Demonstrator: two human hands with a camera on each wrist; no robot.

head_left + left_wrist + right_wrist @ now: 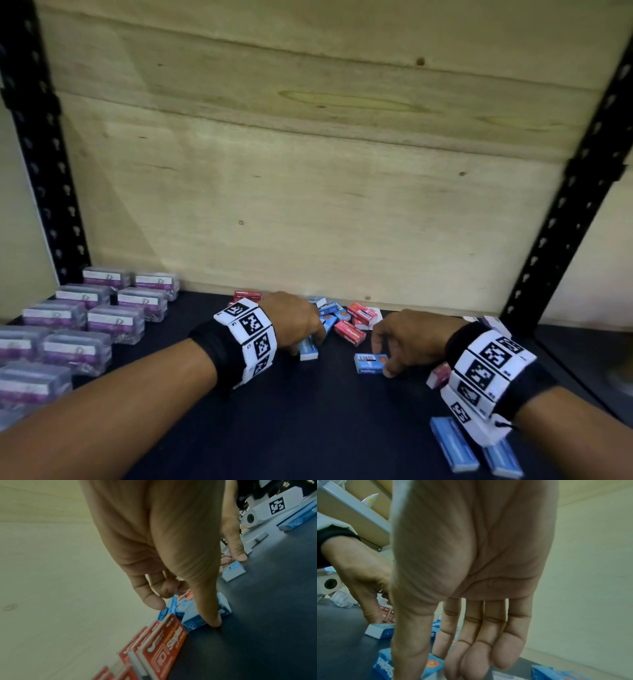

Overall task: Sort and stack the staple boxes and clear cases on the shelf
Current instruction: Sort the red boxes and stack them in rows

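Two forearms reach in over the front edge of the dark shelf [308, 428], each wrist wrapped in a black-and-white marker band. Both hands work at a loose heap of staple boxes [346, 318] lying against the plywood back panel [308, 154]. His left hand [294, 322] has thumb and fingers curled down around a blue staple box [308, 349] at the near side of the heap; the left wrist view shows the thumb tip planted beside that box's long edge. His right hand [407, 339] pinches another blue box [368, 363], lying flat and apart from the heap, thumb on the near side and fingers held close together on the far side. I count roughly four red boxes and a few more blue ones in the heap, though it is too jumbled to be sure. Two blue boxes [476, 448] lie side by side at the front right edge, under the right wrist, and a pinkish box [440, 375] sits just behind the band. On the left, about ten clear cases [113, 322] with purple labels stand in two columns running to the back corner. Open shelf surface lies between the cases and the heap.
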